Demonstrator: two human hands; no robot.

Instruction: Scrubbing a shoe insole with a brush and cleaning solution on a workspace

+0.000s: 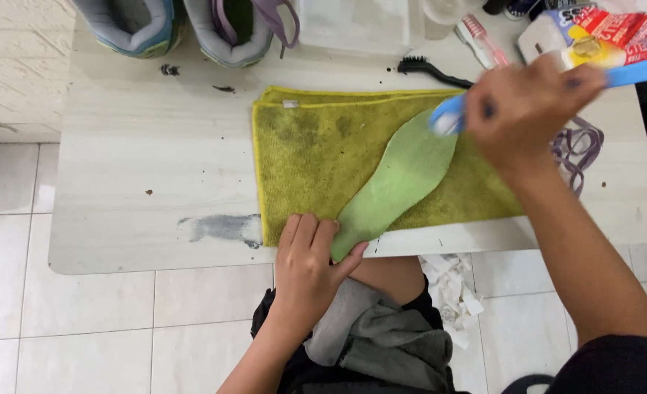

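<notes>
A light green shoe insole lies slanted on a yellow-green cloth spread on a pale table. My left hand pins the insole's near end at the table's front edge. My right hand grips a blue brush, whose blurred head rests on the insole's far end.
Two sneakers stand at the table's back left. A black brush, a pink toothbrush, a clear tub and a colourful packet lie along the back. Purple laces lie at right. A grey smear marks the table.
</notes>
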